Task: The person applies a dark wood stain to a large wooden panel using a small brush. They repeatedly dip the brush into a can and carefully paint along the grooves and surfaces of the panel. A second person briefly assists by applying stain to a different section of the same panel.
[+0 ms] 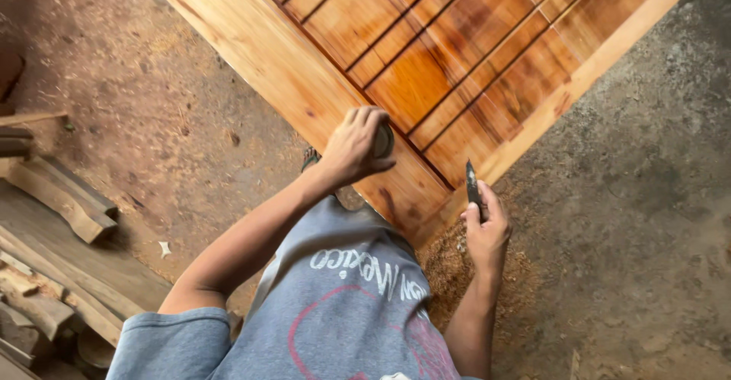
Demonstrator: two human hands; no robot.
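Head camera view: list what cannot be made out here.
- Round dark object in the left hand: mostly covered by the fingers, so its kind is unclear.
- Dark blade-like tool in the right hand: its lower part is hidden in the grip.
- Wooden panel: cut off by the top edge.
- Foot: hidden behind the left forearm.

One wooden panelled door (426,68), running from 11 to 2 o'clock; two hands, left hand (354,148) near centre, right hand (486,231) at 4 o'clock; one small round dark object (383,141) under the left; one dark blade-like tool (474,186) in the right; one sawdust pile (457,273) at 5 o'clock; several timber offcuts (61,197) at 8 o'clock, exact count unclear.
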